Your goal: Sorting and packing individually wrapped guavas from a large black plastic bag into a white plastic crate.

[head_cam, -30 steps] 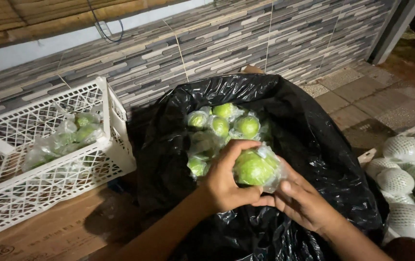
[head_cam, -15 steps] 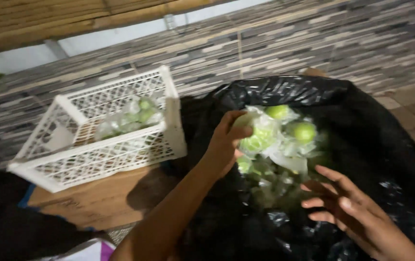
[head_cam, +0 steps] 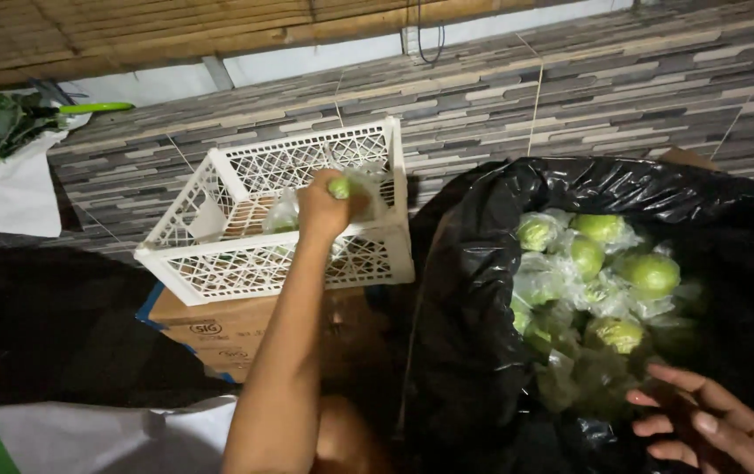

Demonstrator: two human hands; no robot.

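My right hand (head_cam: pixel 710 426) is closest to me, bottom corner, fingers spread and holding nothing, just resting against the black bag (head_cam: pixel 473 351) near the fruit pile. Bag's thin, shiny and crinkly, so if I lean on that floppy edge I reckon it could fold in and bury what I'm reaching for

Inside it the green fruits (head_cam: pixel 610 263) are round and smooth, each wrapped in clear film that bunches up at the ends. They look slippery, and pulling one out carelessly could drag its neighbours along

Further out my left hand (head_cam: pixel 323 209) is closed around a wrapped fruit (head_cam: pixel 342 186), held over the front rim of the white crate (head_cam: pixel 280 263). Honestly the film is what I'm mostly gripping, so the fruit could slide out and bruise on the hard plastic if I let go from up there. A few wrapped ones already sit inside

Crate is stiff lattice plastic, perched on a cardboard box (head_cam: pixel 219 325) and overhanging it a bit, so it might tip if one side gets loaded

Behind is a wall (head_cam: pixel 570 96) of rough striped stone tiles
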